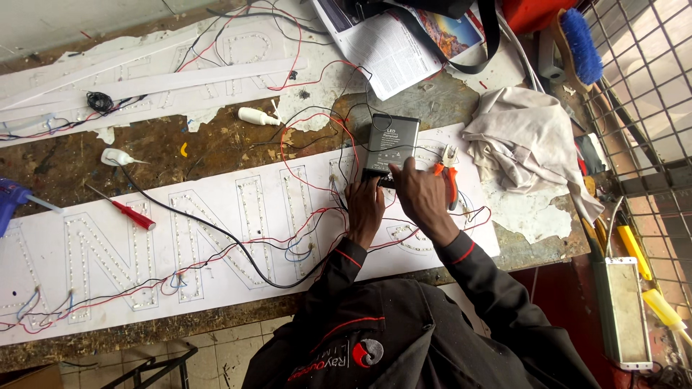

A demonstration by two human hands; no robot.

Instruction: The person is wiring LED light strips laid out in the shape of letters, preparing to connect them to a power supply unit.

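- two hands meet at the near end of a dark rectangular power supply box [391, 144], which lies flat on a long white sign panel [216, 288] on the worn wooden workbench [216, 144].
- the left hand [365, 205] has its fingers curled together, tips at the box's near edge; whether they pinch a wire there i cannot tell.
- the right hand [420, 193] is bunched too, fingertips pressed against the same edge, just beside the left hand; what sits between its fingers is hidden.
- red and black wires [317, 216] run from that edge across the panel, looping over rows of small led dots that outline large letters.
- orange-handled pliers [448, 173] lie on the panel just right of the right hand.
- a red-handled screwdriver [133, 215] rests on the panel well to the left.
- a thick black cable [216, 230] crosses the panel from a small white nozzle [115, 156] towards the person's sleeves.
- a white tube [258, 116] lies on bare wood beyond the panel.
- a crumpled pale cloth [526, 137] sits right of the box, near the bench edge.
- an open magazine [393, 43] lies at the far side, with a black strap across it.
- a blue-bristled brush [580, 43] lies at the far right corner.
- a second white panel [144, 79] with wires lies along the far left.
- no open container with visible contents shows.
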